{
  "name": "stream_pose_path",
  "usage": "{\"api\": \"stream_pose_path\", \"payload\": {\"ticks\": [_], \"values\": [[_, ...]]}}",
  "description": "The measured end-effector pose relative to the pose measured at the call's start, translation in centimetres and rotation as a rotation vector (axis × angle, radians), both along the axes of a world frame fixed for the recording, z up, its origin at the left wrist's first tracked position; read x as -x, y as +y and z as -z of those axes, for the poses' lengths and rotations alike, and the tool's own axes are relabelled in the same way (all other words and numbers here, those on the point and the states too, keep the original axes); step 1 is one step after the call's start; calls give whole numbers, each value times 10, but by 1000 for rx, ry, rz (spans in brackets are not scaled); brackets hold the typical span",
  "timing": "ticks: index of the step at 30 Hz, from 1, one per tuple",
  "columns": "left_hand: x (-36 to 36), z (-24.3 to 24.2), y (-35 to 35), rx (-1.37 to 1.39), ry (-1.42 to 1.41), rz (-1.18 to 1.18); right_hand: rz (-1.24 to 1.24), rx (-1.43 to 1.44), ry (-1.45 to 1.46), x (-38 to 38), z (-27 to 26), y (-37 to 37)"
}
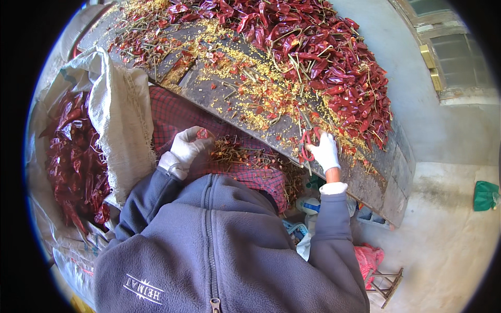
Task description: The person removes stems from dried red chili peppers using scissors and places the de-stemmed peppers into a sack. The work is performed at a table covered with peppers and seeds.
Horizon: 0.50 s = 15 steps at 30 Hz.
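In a white knitted glove, my left hand (186, 148) grips a dried red chili pepper (203, 134), most of it hidden by the fingers. It is above my lap, where a red plaid cloth (172, 113) carries cut stems and scraps (235, 152). My right hand (327, 152), also gloved in white, rests at the table edge on red-handled scissors (307, 144). Their blades point away from me over the tabletop. A big heap of dried red chilies (297, 47) covers the far side of the table, and yellow seeds (254, 117) lie scattered in front of it.
A white woven sack (117, 113) at my left holds dried red chilies (78, 164). The dark tabletop (211, 92) slants past my lap. Bags (309, 205) sit under it on the right. A small folding stool (385, 283) with pink cloth (368, 258) stands near the wall.
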<state>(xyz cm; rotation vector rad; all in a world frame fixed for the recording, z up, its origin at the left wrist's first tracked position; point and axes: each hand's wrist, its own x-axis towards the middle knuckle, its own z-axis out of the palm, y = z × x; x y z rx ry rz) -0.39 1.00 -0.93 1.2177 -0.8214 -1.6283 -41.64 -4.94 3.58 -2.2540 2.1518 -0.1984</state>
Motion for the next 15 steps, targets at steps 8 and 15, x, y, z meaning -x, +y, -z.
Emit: {"api": "stream_pose_path", "payload": {"ticks": [8,15], "values": [[5,-10,3,5,17,-55,189,-280,-388,4,0,-12],[2,3,7,28,28,-62,134,-140,-772,-23,-17,10]]}}
